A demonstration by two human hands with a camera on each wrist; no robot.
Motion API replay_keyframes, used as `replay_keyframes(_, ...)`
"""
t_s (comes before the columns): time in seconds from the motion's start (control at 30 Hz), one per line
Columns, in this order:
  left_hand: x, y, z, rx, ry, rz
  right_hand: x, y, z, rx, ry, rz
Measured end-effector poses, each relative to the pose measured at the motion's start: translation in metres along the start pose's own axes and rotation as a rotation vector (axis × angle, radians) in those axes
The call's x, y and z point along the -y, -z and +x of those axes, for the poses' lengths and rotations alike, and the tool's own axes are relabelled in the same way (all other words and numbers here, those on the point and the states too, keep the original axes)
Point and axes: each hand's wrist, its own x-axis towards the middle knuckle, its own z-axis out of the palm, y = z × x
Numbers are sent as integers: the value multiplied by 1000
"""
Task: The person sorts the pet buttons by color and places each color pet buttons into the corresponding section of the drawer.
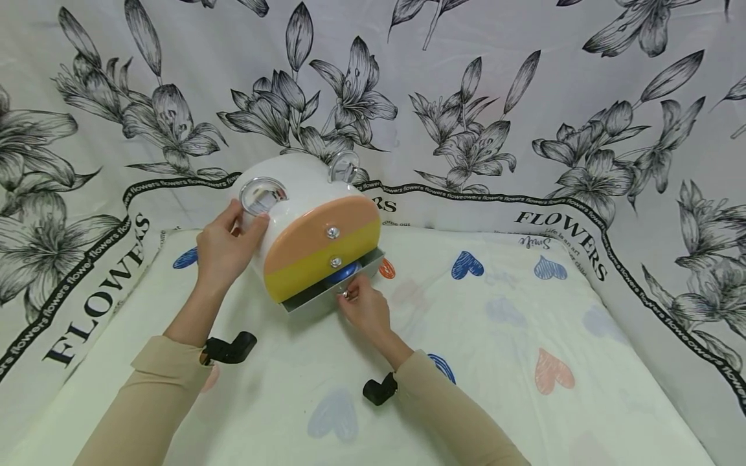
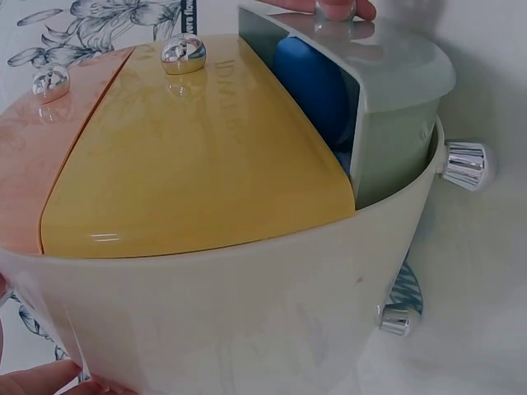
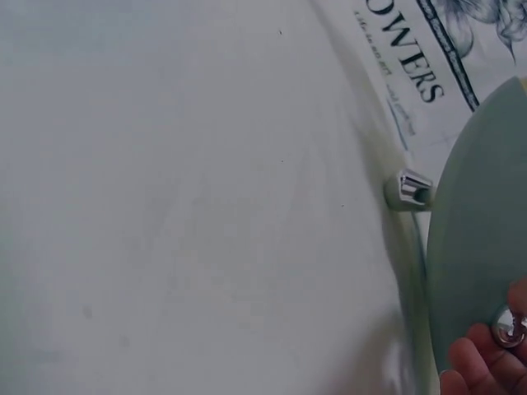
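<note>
A white, rounded drawer box [image 1: 297, 178] with orange and yellow drawer fronts stands tilted on the bedding. Its lowest drawer, with a grey-green front [image 2: 387, 78], is pulled partly out, and a smooth blue thing [image 2: 311, 86] shows inside. My left hand [image 1: 227, 249] holds the box's left side, thumb and fingers about the silver-rimmed round ear [image 1: 262, 194]. At the open drawer, my right hand [image 1: 367, 307] pinches the small silver knob [image 3: 508, 326] on its front. Silver feet [image 2: 468, 164] stick out from the box's underside.
Pale bedding printed with hearts [image 1: 553, 370] spreads around the box. Behind it hangs a white cloth [image 1: 443, 149] with black flower drawings. A black wrist mount [image 1: 230, 347] sits on each wrist.
</note>
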Motion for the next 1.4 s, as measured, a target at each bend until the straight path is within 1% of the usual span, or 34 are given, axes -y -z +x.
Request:
replay_keyframes(0.1,-1,2,1,12,28,5,4,0,3,21,-8,-1)
replay_keyframes(0.2,-1,2,1,18,40,5,7,-2,7,39,-22,-3)
replay_keyframes(0.3,-1,2,1,16,28,2,8,-4,11,42,-26,-1)
replay_keyframes(0.5,0,1,0,-1,-22,4,10,-8,16,44,-53,-3)
replay_keyframes(0.63,0,1,0,2,-21,4,10,-9,17,46,-69,-4)
replay_keyframes(0.7,0,1,0,4,-15,6,10,-9,18,40,-63,2)
replay_keyframes(0.93,-1,1,0,5,-12,12,11,-9,17,-3,4,18)
replay_keyframes(1.03,-1,1,0,4,-17,7,13,-8,18,8,-11,21)
replay_keyframes(1.17,-2,1,-1,1,-24,-6,13,-10,20,46,-60,18)
replay_keyframes(1.4,0,0,-1,-3,-32,-5,12,-10,20,73,-79,9)
